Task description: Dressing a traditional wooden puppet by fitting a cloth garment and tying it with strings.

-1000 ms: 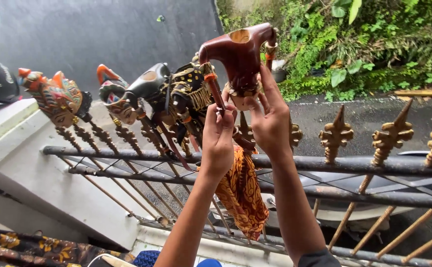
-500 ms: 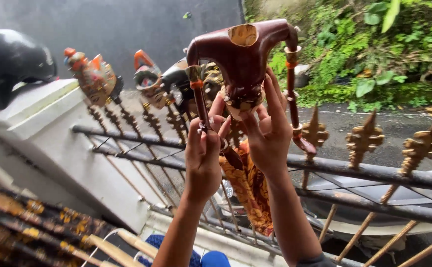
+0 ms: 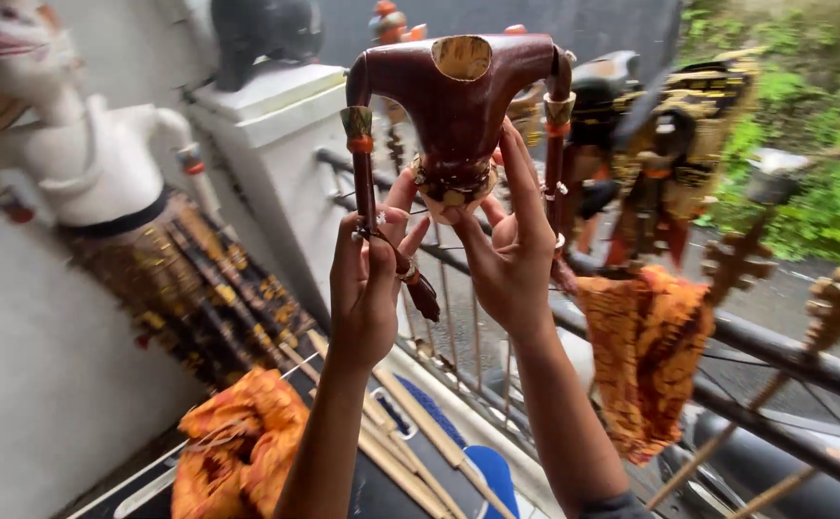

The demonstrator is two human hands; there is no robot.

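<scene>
My left hand pinches the puppet arm; right hand grips its waist (cloth at four o'clock).

Puppet torso before railing

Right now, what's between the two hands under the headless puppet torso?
Head view: between the left hand and right hand hangs the waist end of the brown wooden puppet torso, its gold waistband touched by fingertips of both hands.
</scene>
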